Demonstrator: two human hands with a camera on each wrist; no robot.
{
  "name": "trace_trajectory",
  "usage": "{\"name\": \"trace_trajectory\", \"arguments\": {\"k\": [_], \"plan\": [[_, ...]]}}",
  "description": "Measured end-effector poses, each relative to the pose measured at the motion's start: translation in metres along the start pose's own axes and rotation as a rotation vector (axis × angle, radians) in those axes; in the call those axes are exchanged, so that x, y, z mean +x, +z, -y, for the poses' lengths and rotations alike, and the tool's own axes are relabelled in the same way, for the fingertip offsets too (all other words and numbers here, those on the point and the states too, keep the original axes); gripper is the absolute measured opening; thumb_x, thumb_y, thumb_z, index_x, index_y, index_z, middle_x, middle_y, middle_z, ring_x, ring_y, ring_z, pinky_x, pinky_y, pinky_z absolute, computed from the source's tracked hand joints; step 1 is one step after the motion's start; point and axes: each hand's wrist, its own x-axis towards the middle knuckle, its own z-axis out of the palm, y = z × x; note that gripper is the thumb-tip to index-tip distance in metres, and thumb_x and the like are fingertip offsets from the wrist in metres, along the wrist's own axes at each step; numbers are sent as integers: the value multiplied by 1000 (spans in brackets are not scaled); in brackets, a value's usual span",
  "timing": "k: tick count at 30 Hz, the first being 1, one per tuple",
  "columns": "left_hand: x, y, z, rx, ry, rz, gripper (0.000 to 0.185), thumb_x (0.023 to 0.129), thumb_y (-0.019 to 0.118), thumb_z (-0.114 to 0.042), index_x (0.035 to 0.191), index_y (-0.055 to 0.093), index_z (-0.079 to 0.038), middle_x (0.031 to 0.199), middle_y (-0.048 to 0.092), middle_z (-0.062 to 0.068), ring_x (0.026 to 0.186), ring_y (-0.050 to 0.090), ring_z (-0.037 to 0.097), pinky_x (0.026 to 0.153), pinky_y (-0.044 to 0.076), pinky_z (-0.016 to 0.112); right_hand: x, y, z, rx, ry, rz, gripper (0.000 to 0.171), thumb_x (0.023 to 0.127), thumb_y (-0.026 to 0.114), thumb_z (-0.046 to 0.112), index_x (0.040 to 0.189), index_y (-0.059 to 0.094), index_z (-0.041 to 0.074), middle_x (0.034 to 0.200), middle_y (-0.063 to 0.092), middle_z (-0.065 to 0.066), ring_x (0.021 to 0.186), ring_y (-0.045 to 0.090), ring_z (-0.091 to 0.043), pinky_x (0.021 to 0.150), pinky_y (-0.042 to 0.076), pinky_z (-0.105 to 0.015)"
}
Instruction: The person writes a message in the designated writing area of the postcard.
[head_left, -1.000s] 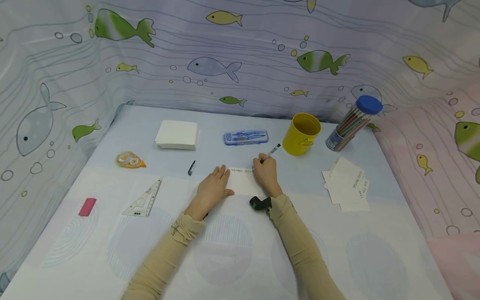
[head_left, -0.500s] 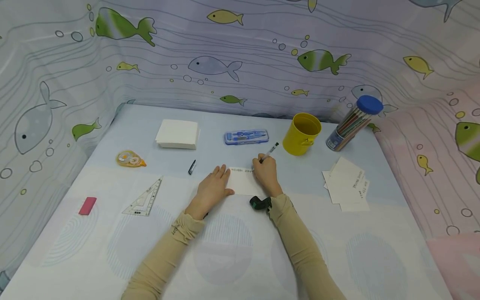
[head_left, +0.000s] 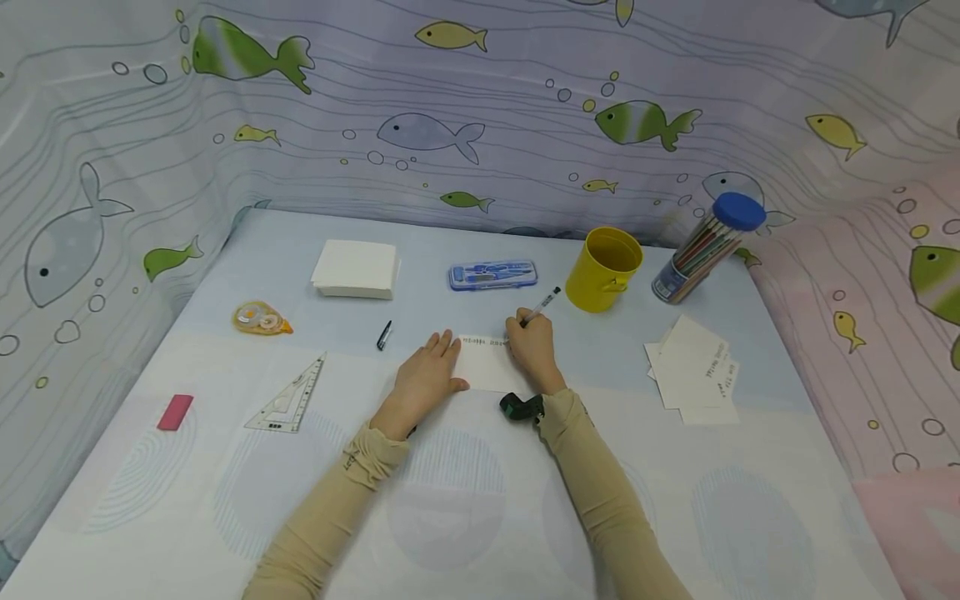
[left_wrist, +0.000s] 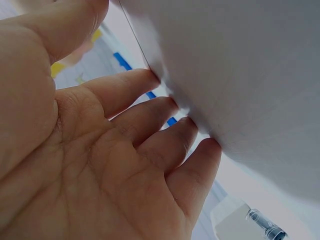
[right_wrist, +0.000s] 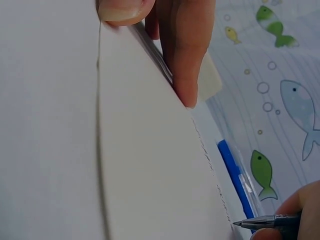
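One white card (head_left: 486,364) lies flat at table centre, a line of writing along its far edge. Right hand (head_left: 532,346) grips one pen (head_left: 542,305), fingers curled round it, tip at the card's far right corner; wrist view shows the tip (right_wrist: 239,223) just at the written edge. Left hand (head_left: 427,372) lies flat, fingers straight, pressing the card's left edge, fingertips (left_wrist: 159,76) on the paper. One black pen cap (head_left: 383,334) just left of the hands. One blue geometry case (head_left: 492,274) beyond the card. One yellow cup (head_left: 603,268) near the pen. One tube of pencils (head_left: 707,247), blue lid, leaning. A few written cards (head_left: 693,368) stacked loosely at right, count unclear. One stack of blank cards (head_left: 354,268), one correction tape (head_left: 259,319), one set square (head_left: 288,397), one pink eraser (head_left: 175,412) at left.
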Motion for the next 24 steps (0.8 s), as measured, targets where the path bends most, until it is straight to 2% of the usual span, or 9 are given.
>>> {"name": "trace_trajectory", "arguments": {"k": [8,15,24], "plan": [[-1,-2,-1,-5,-8,12,78,88,65,-41,148,36,1,157,29,20,146,27,36,117,32,48,0,1,1,-26,-5,15,36,85,46,6,53,32,13,43,27,6,36,27,-10,37,19,-21],[1,-1,-1,-9,-4,6,78,88,65,-41,147,36,2,156,29,21,146,27,37,117,32,48,3,2,-1,-86,-20,-8,36,85,47,5,54,29,13,51,18,5,49,16,-10,46,14,-21],[0,1,0,3,-2,1,78,88,65,-41,147,37,2,156,30,21,146,28,37,116,32,48,2,1,-3,-20,-22,-2,36,84,46,4,54,29,13,52,18,4,49,14,-11,46,13,-22]]}}
